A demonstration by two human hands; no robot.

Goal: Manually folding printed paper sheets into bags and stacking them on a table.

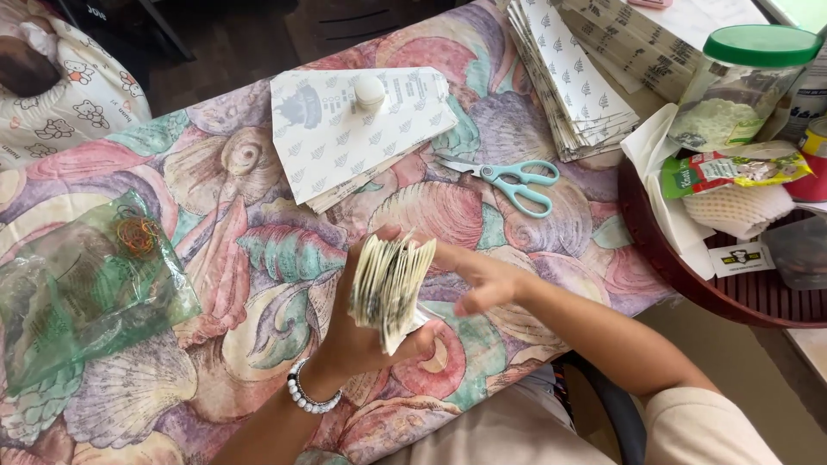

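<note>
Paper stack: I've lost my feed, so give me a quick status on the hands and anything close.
Left hand grips folded paper stack upright. Right hand open, blurred, beside stack. Scissors lie apart on tablecloth, beyond the hands.

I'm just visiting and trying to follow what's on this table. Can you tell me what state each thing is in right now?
Left hand: fingers closed around the wad of folded papers.
Wad of folded papers: held upright, edges fanned.
Right hand: open, beside the wad.
Scissors: lying flat, blades nearly shut.
Jar: green lid on, tilted.
Green plastic bag: lying flat, rubber bands inside.
Paper stack: piled, fanned.
</note>
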